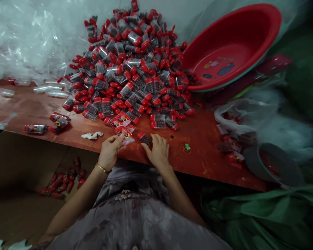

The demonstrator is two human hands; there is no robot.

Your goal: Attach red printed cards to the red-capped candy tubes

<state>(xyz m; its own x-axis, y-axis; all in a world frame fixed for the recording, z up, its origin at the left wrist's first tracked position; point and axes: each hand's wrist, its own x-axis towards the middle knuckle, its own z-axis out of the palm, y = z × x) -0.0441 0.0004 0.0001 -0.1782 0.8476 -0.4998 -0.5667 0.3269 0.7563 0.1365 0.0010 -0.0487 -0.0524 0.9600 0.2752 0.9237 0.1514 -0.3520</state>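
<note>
a red desk (203, 139) carries a tall heap of red-capped tubes (130, 66), with a tilted red basin (232, 45) beside it. at the near edge, the left hand (110, 149) pinches a clear packet (127, 139); the right hand (158, 150) lies half curled, fingertips on a single tube (145, 138).

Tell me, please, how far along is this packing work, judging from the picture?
Done: several wrapped packs lie at the table's left, and more in the cardboard box below. In hand: the left hand pinches a clear printed sleeve, while the right hand rests on one red-capped tube. Left: the big pile of tubes behind seems unwrapped, so most work remains.
</note>
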